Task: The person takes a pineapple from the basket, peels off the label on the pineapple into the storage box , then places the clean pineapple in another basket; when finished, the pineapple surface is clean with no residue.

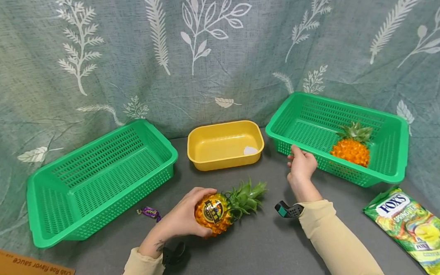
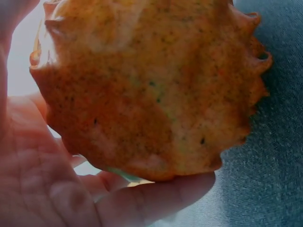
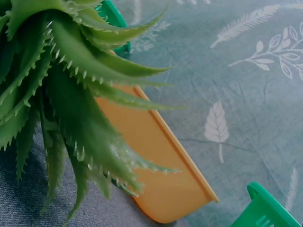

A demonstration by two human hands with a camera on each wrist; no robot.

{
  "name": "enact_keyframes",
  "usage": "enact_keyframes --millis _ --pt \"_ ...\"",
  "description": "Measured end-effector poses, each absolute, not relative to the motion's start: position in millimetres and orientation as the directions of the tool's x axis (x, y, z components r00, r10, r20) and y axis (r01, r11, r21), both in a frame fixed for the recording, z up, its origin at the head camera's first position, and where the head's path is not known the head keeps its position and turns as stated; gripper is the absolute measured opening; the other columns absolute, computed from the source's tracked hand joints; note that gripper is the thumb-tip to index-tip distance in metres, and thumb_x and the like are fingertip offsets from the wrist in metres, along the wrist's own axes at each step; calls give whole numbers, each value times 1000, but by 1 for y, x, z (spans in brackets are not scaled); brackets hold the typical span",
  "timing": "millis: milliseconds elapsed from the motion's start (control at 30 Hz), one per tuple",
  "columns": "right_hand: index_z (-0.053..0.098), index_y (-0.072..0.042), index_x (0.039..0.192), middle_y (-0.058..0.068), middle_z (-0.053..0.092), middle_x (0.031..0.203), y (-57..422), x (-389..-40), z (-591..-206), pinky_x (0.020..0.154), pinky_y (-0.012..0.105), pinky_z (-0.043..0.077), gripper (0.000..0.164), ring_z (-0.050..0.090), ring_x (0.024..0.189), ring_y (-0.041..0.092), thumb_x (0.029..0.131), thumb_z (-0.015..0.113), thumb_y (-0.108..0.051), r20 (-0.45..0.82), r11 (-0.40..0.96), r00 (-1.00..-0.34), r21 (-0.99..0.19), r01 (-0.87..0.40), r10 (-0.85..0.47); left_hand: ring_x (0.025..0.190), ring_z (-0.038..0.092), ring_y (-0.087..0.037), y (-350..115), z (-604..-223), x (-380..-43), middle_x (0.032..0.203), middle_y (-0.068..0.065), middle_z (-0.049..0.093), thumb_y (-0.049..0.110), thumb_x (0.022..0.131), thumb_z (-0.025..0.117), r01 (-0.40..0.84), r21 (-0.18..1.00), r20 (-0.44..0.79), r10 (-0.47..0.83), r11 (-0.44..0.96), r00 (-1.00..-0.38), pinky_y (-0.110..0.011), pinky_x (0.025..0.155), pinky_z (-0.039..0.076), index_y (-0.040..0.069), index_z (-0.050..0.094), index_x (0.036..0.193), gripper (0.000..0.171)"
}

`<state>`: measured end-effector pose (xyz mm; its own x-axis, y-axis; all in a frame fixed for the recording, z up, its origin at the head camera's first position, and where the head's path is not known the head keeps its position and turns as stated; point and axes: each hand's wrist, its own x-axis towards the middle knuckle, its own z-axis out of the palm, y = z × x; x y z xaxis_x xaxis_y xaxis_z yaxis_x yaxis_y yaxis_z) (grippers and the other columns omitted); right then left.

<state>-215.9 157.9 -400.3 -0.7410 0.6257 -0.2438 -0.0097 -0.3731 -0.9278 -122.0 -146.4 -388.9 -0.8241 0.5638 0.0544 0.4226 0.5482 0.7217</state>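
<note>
My left hand [image 1: 186,214] grips an orange toy-like pineapple [image 1: 213,216] with a round dark label and a green leafy crown pointing right. In the left wrist view, the thumb and fingers spread around the spiky orange body [image 2: 151,94]. Its crown [image 3: 71,94] fills the left of the right wrist view. The right hand [image 1: 302,165] holds nothing; its fingers are loosely bent near the front wall of the right green basket [image 1: 276,145]. Whether they touch it I cannot tell. Inside that basket lies a second pineapple [image 1: 351,151]. The right hand is hidden in its own wrist view.
Another green basket [image 1: 122,196] stands at the left, and a yellow bin [image 1: 225,164] with a small white item [image 1: 250,150] stands between the baskets. A purple-wrapped candy [image 1: 150,212], a pasta box [image 1: 25,272] and a FOX'S candy bag [image 1: 415,227] lie around.
</note>
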Motion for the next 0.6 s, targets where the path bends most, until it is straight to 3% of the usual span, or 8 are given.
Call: enact_keyframes --millis 200,300,400,500,600 --pt "54 -10 88 0 55 75 156 -213 -397 49 19 42 9 51 55 6 89 59 -17 -262 -366 -779 -930 46 569 108 45 -22 -148 -390 -126 128 -6 43 10 58 80 437 728 63 583 528 -810 -35 83 45 15 42 136 87" --pt "56 -5 105 -2 57 82 154 -211 -393 53 21 44 20 55 65 7 91 57 -20 -304 -268 -878 -940 212 370 108 45 -23 -149 -389 -128 129 -7 44 9 56 81 456 733 92 591 505 -802 -37 84 44 12 42 135 88" --pt "52 -2 123 4 58 103 152 -206 -386 70 28 49 37 57 87 17 93 54 -24 -294 0 -953 -956 295 68 107 46 -23 -150 -391 -131 128 -9 45 8 55 81 499 718 139 603 485 -786 -35 83 45 8 43 134 88" --pt "49 1 127 15 56 118 148 -198 -377 83 39 47 43 54 105 29 92 55 -24 -173 247 -966 -961 123 -190 108 47 -23 -152 -393 -133 129 -10 45 7 55 80 507 720 147 610 474 -779 -34 84 45 7 42 134 88" --pt "51 -1 126 18 54 124 146 -188 -367 87 46 45 45 51 110 34 89 61 -23 -42 409 -924 -904 -127 -381 110 46 -24 -152 -392 -134 133 -11 43 6 58 80 456 753 97 606 474 -789 -34 86 45 10 38 137 90"
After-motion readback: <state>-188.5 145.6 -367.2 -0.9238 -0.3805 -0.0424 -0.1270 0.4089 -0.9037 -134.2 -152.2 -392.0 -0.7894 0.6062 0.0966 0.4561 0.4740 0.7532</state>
